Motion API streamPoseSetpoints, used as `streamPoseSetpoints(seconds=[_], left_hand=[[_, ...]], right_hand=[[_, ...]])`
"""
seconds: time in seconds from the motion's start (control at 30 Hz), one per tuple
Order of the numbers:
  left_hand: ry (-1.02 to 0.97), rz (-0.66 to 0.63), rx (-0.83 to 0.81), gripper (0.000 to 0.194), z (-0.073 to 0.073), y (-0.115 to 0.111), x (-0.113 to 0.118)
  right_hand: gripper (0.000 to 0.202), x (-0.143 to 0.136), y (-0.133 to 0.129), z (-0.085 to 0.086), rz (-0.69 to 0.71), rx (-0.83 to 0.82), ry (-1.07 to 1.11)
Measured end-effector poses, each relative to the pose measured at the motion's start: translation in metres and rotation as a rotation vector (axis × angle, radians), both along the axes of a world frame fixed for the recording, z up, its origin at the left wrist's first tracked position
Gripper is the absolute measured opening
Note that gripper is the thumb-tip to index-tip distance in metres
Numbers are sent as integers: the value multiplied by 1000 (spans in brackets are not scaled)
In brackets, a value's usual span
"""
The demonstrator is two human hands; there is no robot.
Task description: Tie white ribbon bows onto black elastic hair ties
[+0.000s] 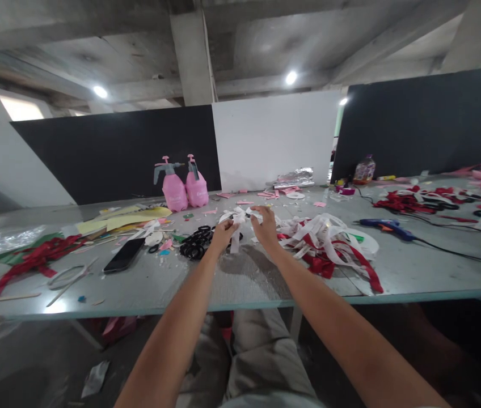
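A white ribbon bow [239, 216] is held up over the middle of the table, with one tail hanging down. My left hand [223, 233] pinches its left lower side. At the bow's right loop, the curled fingers of my right hand [265, 225] close on the ribbon; the exact fingertip contact is small and partly hidden. A heap of black hair ties [197, 242] lies just left of my left hand. To the right of my right hand spreads a tangled pile of white and red ribbons [325, 241].
A blue glue gun [387, 226] with a trailing cord lies at right, near more red ribbons [414, 199]. Two pink spray bottles [175, 191] stand at the back. At left are a black phone [125, 255], yellow sheets [125, 218] and red ribbon [38, 258].
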State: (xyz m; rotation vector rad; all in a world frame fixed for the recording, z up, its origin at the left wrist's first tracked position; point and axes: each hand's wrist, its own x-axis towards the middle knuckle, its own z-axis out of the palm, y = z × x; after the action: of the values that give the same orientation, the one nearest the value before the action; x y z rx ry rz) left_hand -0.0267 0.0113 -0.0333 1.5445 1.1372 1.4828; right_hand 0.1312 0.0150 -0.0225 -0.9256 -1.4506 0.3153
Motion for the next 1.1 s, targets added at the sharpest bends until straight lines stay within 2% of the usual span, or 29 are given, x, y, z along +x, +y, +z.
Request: streamPoseSetpoints(seconds=[0.1, 0.17, 0.3, 0.47, 0.6, 0.77, 0.97, 1.1], left_hand=[[1, -60, -14, 28, 4, -2, 0], [-1, -53, -15, 27, 6, -4, 0], [13, -55, 1, 25, 7, -5, 0], [32, -62, 41, 24, 5, -2, -1], [28, -46, 24, 23, 5, -2, -1], [31, -76, 62, 18, 4, 0, -1], [51, -61, 58, 21, 2, 4, -7], [-18, -70, 10, 29, 4, 1, -6]], right_hand=[[17, -8, 0, -4, 159, -75, -57], [15, -12, 1, -7, 211, -115, -64], [14, -13, 3, -8, 226, -102, -51], [19, -11, 3, -7, 307, -115, -18], [23, -10, 4, -9, 305, -127, -8], [25, -12, 9, -12, 424, -210, -2], [27, -11, -1, -3, 570, -271, 17], [34, -11, -9, 4, 653, -306, 68]])
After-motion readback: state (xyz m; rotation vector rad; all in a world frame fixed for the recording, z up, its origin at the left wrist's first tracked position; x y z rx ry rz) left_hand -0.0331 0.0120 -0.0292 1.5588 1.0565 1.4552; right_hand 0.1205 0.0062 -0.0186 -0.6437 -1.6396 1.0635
